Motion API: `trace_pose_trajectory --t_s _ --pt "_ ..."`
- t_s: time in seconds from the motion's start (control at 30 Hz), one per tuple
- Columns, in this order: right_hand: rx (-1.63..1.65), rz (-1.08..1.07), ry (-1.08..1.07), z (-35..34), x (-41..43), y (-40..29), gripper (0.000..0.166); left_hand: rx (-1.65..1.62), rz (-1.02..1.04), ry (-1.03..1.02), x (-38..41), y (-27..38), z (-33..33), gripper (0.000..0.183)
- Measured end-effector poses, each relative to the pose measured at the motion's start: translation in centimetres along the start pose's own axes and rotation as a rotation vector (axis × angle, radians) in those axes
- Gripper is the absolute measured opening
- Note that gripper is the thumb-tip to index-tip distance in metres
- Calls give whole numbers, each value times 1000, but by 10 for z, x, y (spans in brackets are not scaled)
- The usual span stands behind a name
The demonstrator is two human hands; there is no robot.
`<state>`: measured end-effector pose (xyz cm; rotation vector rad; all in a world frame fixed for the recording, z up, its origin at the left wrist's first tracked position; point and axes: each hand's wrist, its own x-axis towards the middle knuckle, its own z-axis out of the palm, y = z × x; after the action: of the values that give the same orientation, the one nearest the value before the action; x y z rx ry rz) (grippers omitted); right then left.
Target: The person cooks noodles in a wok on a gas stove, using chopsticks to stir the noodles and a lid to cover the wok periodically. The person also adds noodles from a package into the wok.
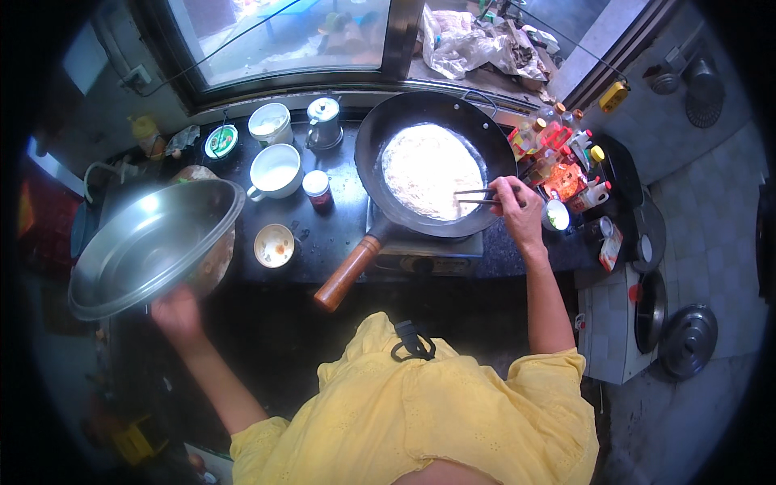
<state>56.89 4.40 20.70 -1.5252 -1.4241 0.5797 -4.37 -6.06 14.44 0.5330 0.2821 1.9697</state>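
Note:
My left hand [177, 312] grips the lower rim of a large steel basin [151, 242], which is tilted above the left end of the counter. The inside of the basin that shows holds nothing. In my right hand [514, 203] is a pair of chopsticks [476, 196], their tips in pale noodles [448, 203] at the right side of a black wok [403, 219]. Much of the wok's content is washed out by glare. The wok sits on a gas stove [424, 247], its wooden handle [348, 273] pointing towards me at the lower left.
Left of the wok stand a white mug [276, 173], a lidded jar [318, 191], a small bowl [274, 245], a white tub [270, 124] and a metal pot [324, 124]. To the right are several bottles [535, 138] and a small white bowl [555, 216]. A window [291, 42] lies behind.

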Motion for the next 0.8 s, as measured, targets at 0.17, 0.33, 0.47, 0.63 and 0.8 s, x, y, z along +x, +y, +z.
trace_pose_trajectory --t_s 0.17,0.33,0.47,0.63,0.8 --pt "141 30 -58 24 5 -22 24 -26 -29 -13 18 0 -10 32" --pt "157 -71 -158 39 8 -36 20 220 43 -37 28 -9 -10 34" --pt "-69 -319 -324 59 11 -21 12 -50 -101 -82 34 -23 13 37" --pt "-422 -566 -369 57 17 -11 8 -108 -166 -282 38 -35 38 41" --pt "-559 -591 -371 22 17 -2 8 50 -5 45 16 -46 53 42"
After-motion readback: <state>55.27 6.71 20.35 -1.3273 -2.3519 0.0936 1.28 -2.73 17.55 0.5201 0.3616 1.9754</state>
